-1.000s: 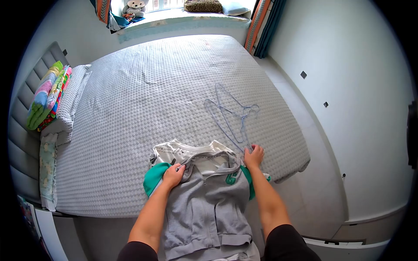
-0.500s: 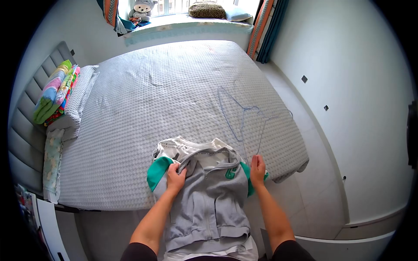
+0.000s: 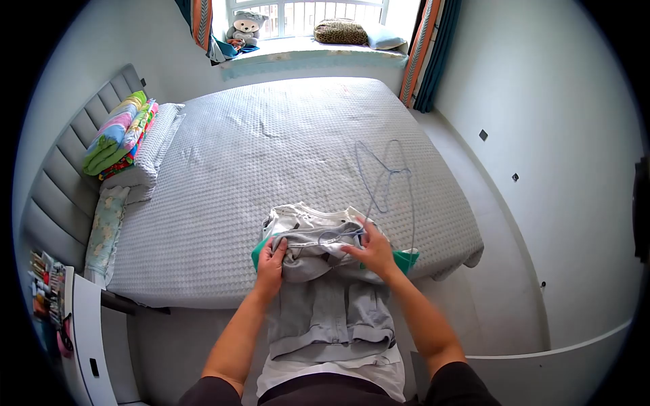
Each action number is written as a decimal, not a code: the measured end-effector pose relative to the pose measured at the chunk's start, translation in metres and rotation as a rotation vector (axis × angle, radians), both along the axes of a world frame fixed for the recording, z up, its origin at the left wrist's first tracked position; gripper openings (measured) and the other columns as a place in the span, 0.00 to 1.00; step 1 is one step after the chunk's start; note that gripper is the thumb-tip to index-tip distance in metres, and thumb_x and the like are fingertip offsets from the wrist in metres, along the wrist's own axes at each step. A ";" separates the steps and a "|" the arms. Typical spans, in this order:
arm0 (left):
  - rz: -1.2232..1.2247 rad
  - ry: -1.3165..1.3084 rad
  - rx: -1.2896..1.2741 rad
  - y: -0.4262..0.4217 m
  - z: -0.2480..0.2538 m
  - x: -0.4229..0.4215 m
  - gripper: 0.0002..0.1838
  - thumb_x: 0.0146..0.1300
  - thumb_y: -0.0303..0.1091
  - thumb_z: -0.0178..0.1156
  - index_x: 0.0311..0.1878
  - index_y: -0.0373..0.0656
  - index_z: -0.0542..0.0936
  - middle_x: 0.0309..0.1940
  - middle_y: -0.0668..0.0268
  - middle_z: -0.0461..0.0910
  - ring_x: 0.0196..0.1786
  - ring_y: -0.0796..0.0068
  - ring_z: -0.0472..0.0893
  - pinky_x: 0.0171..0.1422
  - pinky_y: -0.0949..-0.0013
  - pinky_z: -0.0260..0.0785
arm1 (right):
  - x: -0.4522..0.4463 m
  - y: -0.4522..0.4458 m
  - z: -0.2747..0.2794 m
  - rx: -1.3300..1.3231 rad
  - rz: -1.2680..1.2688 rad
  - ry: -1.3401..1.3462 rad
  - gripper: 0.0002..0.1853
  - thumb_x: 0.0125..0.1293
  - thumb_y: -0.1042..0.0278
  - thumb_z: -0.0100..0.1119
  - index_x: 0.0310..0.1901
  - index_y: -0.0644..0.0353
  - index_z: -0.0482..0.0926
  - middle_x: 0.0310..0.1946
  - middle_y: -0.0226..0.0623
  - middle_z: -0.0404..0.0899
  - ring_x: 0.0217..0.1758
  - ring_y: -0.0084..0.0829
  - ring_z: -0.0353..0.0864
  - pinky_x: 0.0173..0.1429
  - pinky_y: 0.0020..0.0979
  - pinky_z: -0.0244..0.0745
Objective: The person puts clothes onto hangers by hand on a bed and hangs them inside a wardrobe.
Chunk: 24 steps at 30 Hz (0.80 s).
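A grey zip-up jacket (image 3: 315, 314) with green sleeve parts lies over the near edge of the bed and hangs down toward me. My left hand (image 3: 271, 265) is closed on the left side of its collar. My right hand (image 3: 374, 249) holds a thin blue wire hanger (image 3: 333, 235) at the neck opening, with the thumb and fingers around the wire. Part of that hanger is hidden by the hand and cloth. A white printed shirt (image 3: 305, 215) lies beneath the jacket, its neckline showing beyond the collar. More blue wire (image 3: 387, 170) spreads over the bed beyond my right hand.
The bed (image 3: 223, 155) has a grey quilted cover. Folded colourful bedding (image 3: 122, 135) and a pillow (image 3: 105, 216) rest by the headboard (image 3: 64, 172). A white cabinet (image 3: 88, 338) stands at the near left. A plush toy (image 3: 245, 28) and cushions (image 3: 340, 31) sit on the window ledge.
My right hand has moved left from the jacket's right sleeve to its neck opening, bringing the hanger along. The collar is now folded down toward me. The view has shifted slightly.
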<state>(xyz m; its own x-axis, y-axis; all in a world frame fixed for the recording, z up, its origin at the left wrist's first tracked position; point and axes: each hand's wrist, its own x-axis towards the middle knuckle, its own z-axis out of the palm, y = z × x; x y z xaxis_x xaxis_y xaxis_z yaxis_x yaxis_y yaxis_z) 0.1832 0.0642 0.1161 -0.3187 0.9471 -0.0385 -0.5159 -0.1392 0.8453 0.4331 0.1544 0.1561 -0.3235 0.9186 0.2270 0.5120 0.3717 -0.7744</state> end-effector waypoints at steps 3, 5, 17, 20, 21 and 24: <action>-0.337 0.093 -0.222 -0.014 0.026 -0.017 0.15 0.71 0.42 0.61 0.50 0.40 0.79 0.39 0.71 0.83 0.38 0.84 0.80 0.42 0.77 0.73 | -0.026 0.002 -0.030 -0.183 0.198 -0.106 0.37 0.49 0.45 0.77 0.59 0.55 0.80 0.18 0.26 0.65 0.23 0.22 0.65 0.27 0.29 0.60; -0.332 0.086 -0.265 -0.027 0.056 -0.016 0.14 0.70 0.40 0.61 0.50 0.39 0.80 0.39 0.69 0.84 0.37 0.82 0.82 0.42 0.76 0.76 | -0.033 -0.003 -0.036 -0.212 0.148 0.049 0.20 0.58 0.47 0.71 0.40 0.57 0.85 0.17 0.27 0.71 0.21 0.22 0.67 0.27 0.30 0.61; 0.186 0.783 -0.143 -0.017 0.029 -0.022 0.09 0.64 0.29 0.64 0.45 0.36 0.83 0.36 0.66 0.86 0.39 0.82 0.81 0.44 0.74 0.72 | 0.070 -0.052 0.040 0.245 0.085 0.104 0.19 0.70 0.62 0.59 0.22 0.61 0.72 0.16 0.41 0.66 0.18 0.37 0.63 0.26 0.37 0.58; 0.290 0.838 -0.092 -0.005 0.038 -0.011 0.11 0.60 0.28 0.66 0.45 0.36 0.83 0.35 0.61 0.86 0.37 0.77 0.83 0.43 0.71 0.73 | 0.069 -0.063 0.053 0.322 0.131 0.157 0.18 0.69 0.63 0.60 0.23 0.61 0.71 0.17 0.41 0.67 0.19 0.38 0.65 0.26 0.37 0.59; 0.292 0.908 -0.056 -0.003 0.044 -0.007 0.11 0.58 0.28 0.66 0.45 0.36 0.83 0.35 0.59 0.86 0.38 0.74 0.83 0.44 0.70 0.73 | 0.065 -0.064 0.053 0.332 0.123 0.123 0.18 0.69 0.62 0.60 0.23 0.61 0.71 0.17 0.41 0.68 0.19 0.39 0.66 0.26 0.38 0.60; 0.227 1.053 0.010 -0.014 0.086 0.021 0.14 0.54 0.27 0.65 0.45 0.35 0.83 0.36 0.53 0.85 0.40 0.59 0.86 0.46 0.65 0.75 | 0.039 -0.069 0.047 0.330 0.075 0.054 0.19 0.70 0.59 0.59 0.23 0.60 0.72 0.18 0.41 0.69 0.20 0.42 0.70 0.26 0.39 0.61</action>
